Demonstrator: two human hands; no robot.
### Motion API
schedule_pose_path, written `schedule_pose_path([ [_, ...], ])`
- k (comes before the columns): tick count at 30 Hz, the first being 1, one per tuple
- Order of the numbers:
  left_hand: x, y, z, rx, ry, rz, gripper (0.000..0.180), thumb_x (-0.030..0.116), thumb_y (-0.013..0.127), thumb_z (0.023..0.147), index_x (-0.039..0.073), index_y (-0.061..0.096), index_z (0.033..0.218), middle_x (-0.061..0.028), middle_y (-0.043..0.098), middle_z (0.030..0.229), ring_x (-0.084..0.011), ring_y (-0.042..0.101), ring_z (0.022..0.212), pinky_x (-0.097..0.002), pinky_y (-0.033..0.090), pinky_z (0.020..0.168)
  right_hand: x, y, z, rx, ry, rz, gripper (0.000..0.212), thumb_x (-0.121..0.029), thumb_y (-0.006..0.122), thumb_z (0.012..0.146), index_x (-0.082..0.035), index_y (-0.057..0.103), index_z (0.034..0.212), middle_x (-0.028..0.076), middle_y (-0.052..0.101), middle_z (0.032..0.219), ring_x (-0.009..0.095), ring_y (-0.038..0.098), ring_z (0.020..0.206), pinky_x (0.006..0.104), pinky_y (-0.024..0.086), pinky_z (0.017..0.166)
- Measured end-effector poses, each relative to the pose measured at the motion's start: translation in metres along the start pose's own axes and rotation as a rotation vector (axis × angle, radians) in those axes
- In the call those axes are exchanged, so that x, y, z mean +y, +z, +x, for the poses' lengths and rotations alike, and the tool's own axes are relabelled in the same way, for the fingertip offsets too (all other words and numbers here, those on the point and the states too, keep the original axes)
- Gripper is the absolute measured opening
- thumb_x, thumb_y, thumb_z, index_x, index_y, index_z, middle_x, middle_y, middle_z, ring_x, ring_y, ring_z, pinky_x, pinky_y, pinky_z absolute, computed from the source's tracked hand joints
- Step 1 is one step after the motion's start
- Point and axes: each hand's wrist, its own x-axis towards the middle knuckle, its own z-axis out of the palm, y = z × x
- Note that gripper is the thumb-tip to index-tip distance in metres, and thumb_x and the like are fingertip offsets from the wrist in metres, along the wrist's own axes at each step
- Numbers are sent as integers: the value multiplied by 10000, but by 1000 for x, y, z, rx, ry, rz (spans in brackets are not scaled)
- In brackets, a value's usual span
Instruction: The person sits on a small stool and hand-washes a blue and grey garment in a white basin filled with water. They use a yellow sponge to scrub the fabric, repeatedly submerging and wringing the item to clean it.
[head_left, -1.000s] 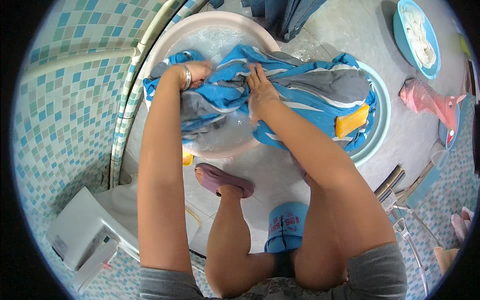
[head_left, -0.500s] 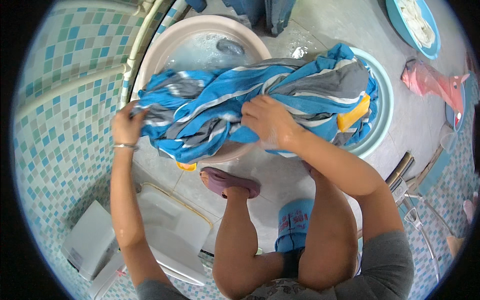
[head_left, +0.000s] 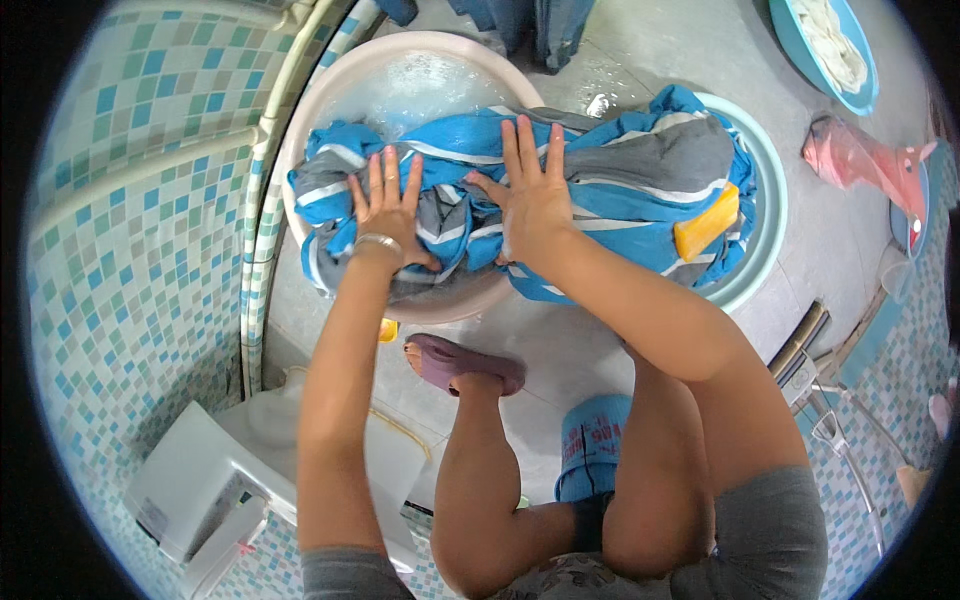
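Note:
A bunched wet cloth [head_left: 640, 215], striped blue, grey and white, stretches between two basins. Its left part lies in the beige-pink basin [head_left: 335, 85], which holds sudsy water, and its right part rests over the light-blue basin [head_left: 770, 215]. My left hand [head_left: 388, 218] lies flat on the left part of the cloth, fingers apart. Also with its fingers spread, my right hand [head_left: 537, 205] presses on the middle of the cloth. A yellow bar of soap [head_left: 706, 222] sits on the cloth at the right, beyond the right hand.
A blue basin of white cloth [head_left: 830, 45] stands at the far right, near a pink bag [head_left: 860, 155]. Dark blue fabric [head_left: 560, 30] hangs at the top. A white toilet [head_left: 250, 450] is at the lower left; a blue bucket-like object [head_left: 590, 440] lies between my legs.
My left hand has let go of the cloth's left end and moved right onto it. My right hand has opened from its grip, and the cloth's left part has sunk into the basin.

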Motion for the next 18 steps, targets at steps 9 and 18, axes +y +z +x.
schedule_pose_path([
  [9,22,30,54,-74,-170,-158,1270,358,857,493,132,51,1449,-174,117,1485,-344,103,1375,-393,128,1128,-10,-2,34,-97,-26,-304,626,-430,460,871,-208,277,1426,227,144,1479,454,54,1357,606,-27,1045],
  [18,-9,77,57,110,-3,-457,547,94,591,754,137,455,1283,-155,407,1354,-337,410,1228,-419,397,975,-11,21,42,331,-200,188,302,-217,658,637,-152,666,932,94,531,961,265,492,967,363,354,815],
])
